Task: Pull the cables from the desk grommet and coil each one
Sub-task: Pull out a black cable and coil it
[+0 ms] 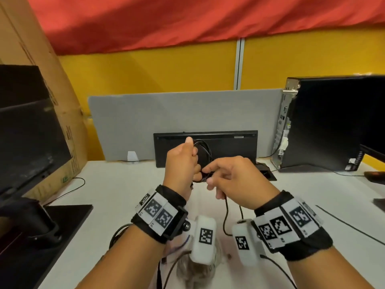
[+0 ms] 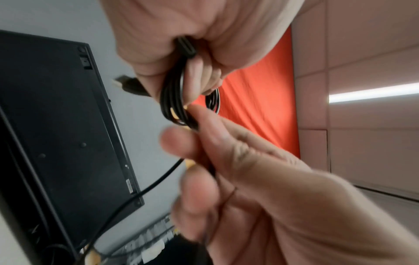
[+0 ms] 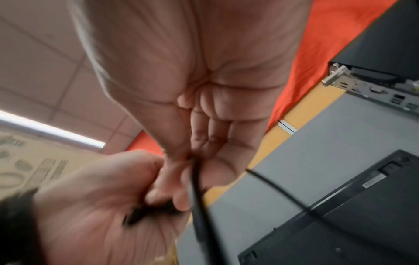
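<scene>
In front of the upturned black keyboard (image 1: 205, 148), the left hand (image 1: 180, 163) grips a thin black coiled cable (image 1: 203, 159); the right hand (image 1: 233, 178) apparently pinches its loose strand, though blur obscures it.

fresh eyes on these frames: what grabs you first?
Both hands raised mid-frame over the white desk: the left hand grips a small coil of thin black cable, and the right hand pinches the strand feeding into it. Behind them, a black keyboard stands on edge against a grey felt divider, with a black desktop tower at far right.
</scene>
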Demonstrator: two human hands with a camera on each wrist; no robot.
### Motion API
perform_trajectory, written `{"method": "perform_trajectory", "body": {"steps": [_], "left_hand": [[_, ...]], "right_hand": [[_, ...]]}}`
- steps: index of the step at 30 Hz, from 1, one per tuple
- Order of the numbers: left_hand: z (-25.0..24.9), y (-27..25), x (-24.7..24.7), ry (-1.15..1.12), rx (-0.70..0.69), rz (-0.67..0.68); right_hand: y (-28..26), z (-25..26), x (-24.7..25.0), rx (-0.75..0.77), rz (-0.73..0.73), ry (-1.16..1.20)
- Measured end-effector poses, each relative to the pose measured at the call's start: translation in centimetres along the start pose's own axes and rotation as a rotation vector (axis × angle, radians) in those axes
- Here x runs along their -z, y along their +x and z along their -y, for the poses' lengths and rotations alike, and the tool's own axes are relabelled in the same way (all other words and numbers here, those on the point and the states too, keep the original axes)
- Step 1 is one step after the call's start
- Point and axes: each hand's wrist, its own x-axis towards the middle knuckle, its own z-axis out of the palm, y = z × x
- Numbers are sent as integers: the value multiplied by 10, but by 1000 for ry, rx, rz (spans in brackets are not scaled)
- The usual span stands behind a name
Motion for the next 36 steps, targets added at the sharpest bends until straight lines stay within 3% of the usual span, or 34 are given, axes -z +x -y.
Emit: {"method": "perform_trajectory", "body": {"steps": [5, 10, 16, 19, 21, 23, 26, 28, 33, 36], "left_hand": [[11, 26, 24, 20, -84, -120], [18, 32, 48, -12, -92, -181], [12, 18, 35, -56, -102, -61], [20, 12, 25, -31, -56, -24], [26, 9, 20, -23, -40, 4], [27, 7, 18, -40, -39, 24], [28, 4, 13, -67, -55, 72], [29, 1, 11, -48, -57, 101], [24, 2, 13, 124, -71, 103], [24, 5, 16, 246, -131, 93]], "right_hand": [[16, -19, 27, 109, -197, 70], [18, -51, 58, 115, -521, 128], [22, -70, 53, -125, -338, -89], [18, -56, 39, -162, -226, -297], [15, -45, 32, -147, -260, -375], [14, -31, 25, -67, -307, -298], [11, -13, 8, -66, -128, -43], [12, -10, -3, -38, -46, -43], [17, -21, 2, -36, -98, -48], [14, -26, 18, 21, -181, -213]]}}
